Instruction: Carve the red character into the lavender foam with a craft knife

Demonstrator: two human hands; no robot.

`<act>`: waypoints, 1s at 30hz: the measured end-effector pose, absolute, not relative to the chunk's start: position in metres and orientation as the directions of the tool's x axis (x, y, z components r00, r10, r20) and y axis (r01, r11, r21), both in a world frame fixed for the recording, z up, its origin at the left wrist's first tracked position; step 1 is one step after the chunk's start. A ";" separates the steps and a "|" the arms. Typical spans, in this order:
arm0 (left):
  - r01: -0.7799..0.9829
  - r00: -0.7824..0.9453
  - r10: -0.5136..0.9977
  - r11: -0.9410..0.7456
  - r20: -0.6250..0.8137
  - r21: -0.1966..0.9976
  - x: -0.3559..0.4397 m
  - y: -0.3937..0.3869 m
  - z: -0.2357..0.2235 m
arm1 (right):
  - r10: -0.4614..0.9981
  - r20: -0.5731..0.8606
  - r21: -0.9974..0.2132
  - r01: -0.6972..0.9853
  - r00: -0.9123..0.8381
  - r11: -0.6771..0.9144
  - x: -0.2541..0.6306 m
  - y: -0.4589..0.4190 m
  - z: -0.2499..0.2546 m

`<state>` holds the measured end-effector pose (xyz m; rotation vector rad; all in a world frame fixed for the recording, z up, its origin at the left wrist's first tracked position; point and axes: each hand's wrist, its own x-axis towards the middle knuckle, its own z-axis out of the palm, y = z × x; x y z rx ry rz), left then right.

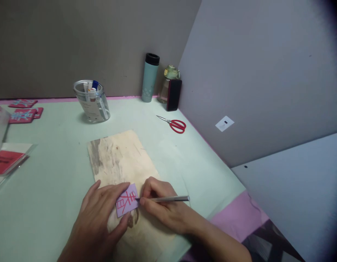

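Two-handed, holding a purple card [127,203] flat on the pale wooden board [127,149] between thumb and forefinger of the left hand [100,209], and gripping a slim silver pen-like tool [172,199] in the closed right hand [163,214], with pointed end at the card's red strokes [126,198]. Facing, across the mint-green table cover [61,156], a clear jar [89,109] with pens [95,85] in it, a blue-green tumbler [150,78], a green-lidded bottle [163,90] just beside that and a dark phone [174,95] standing upright before the bottle, with red-handled scissors [171,122] lying nearer on the right and red decorated pieces [23,115] well apart at far left.
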<state>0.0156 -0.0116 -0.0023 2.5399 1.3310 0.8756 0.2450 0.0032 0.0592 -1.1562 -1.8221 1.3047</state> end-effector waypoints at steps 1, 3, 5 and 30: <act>0.706 0.439 0.788 -0.599 0.431 0.377 0.016 -0.011 -0.002 | 0.901 -0.014 -0.945 0.301 -0.433 0.130 0.245 0.003 0.059; 0.708 0.436 0.788 -0.599 0.435 0.374 0.017 -0.011 -0.002 | 0.900 -0.015 -0.945 0.300 -0.435 0.130 0.245 0.003 0.059; 0.713 0.431 0.797 -0.588 0.423 0.382 0.017 -0.012 -0.003 | 0.899 -0.007 -0.947 0.291 -0.437 0.134 0.245 0.003 0.058; 0.729 0.389 0.786 -0.581 0.481 0.361 0.020 -0.014 -0.007 | 0.845 0.265 -0.823 0.348 -0.465 0.449 0.237 -0.001 0.051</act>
